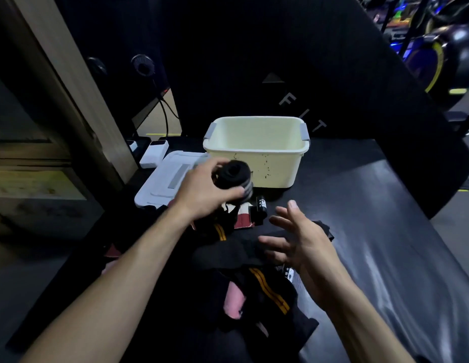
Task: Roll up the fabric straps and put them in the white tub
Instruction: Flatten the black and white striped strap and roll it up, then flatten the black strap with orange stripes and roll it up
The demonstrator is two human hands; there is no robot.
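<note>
Left hand [202, 191] grips rolled strap [234, 179] before white tub [257, 153]; right hand [301, 239] spread.

Single head view – looks forward and down from above, close over both forearms; white tub [255, 150] toward 12 o'clock, dark mat [385, 231] filling frame below.
</note>
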